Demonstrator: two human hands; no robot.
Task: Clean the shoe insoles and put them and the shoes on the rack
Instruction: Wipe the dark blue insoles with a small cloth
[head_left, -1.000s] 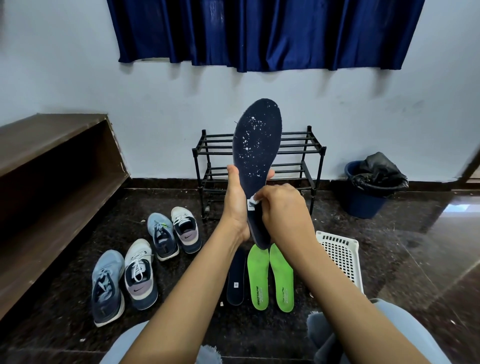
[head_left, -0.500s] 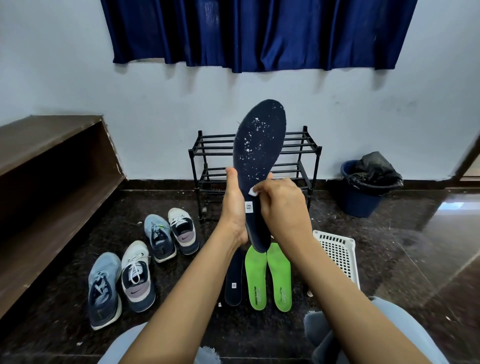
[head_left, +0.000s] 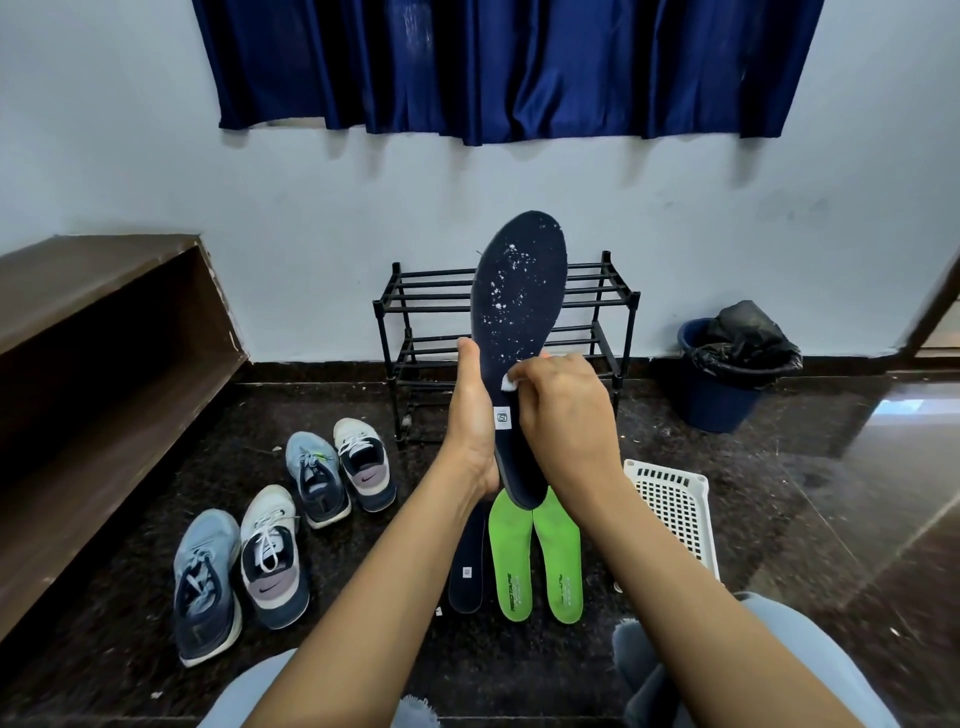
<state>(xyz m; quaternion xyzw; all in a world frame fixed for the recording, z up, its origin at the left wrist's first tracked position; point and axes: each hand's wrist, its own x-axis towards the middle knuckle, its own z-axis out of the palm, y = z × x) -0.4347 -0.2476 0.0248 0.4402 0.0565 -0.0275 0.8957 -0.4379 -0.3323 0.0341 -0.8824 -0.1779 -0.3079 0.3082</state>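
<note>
I hold a dark navy insole upright, toe up, speckled with white flecks. My left hand grips its left edge near the heel. My right hand presses a small white wad against the insole's middle. On the floor below lie a second navy insole and two green insoles. A black two-tier rack stands against the wall behind. Two pairs of sneakers, one blue-grey and one white, sit on the floor to the left, with the other two shoes farther back.
A white perforated basket lies on the floor at the right. A blue bin with a black bag stands by the wall. A brown wooden bench runs along the left. A blue curtain hangs above. My knees are at the bottom edge.
My right hand has slid the white wad upward along the insole, from just above the white label toward the middle. My left hand keeps its hold.
</note>
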